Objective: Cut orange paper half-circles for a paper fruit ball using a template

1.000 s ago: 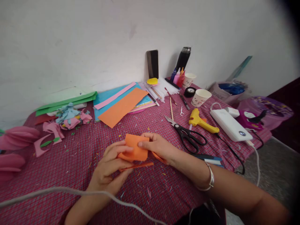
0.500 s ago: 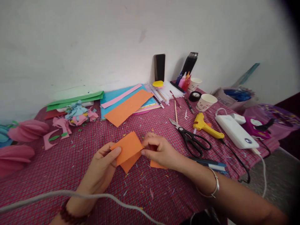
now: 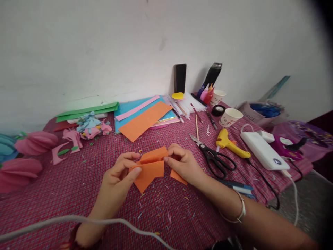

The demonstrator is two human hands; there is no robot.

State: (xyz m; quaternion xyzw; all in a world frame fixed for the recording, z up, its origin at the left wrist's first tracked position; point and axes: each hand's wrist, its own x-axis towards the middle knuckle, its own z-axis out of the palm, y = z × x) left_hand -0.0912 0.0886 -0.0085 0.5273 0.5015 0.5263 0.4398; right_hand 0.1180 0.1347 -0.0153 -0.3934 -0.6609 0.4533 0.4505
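Between my two hands is a piece of orange paper (image 3: 151, 170), bent along a crease so that a back flap stands behind the front one. My left hand (image 3: 118, 177) pinches its left end between thumb and fingers. At the right end, my right hand (image 3: 183, 163) grips the paper's edge with thumb and forefinger. Another orange piece (image 3: 143, 184) lies below the held one, its pointed corner toward me. Partly covered by my right hand, a further orange piece (image 3: 178, 176) rests on the checked tablecloth (image 3: 104, 205).
Black-handled scissors (image 3: 212, 154) and a yellow glue gun (image 3: 230, 144) lie to the right, near a white power bank (image 3: 264, 149). Coloured paper sheets (image 3: 145, 119) are at the back. Pink paper shapes (image 3: 36, 142) stand left. A pale cable (image 3: 104, 219) crosses in front of me.
The held orange paper has gone from lying flat between my hands to being bent along a crease, its flaps apart. My right hand has shifted slightly to the right; the view has tilted a little.
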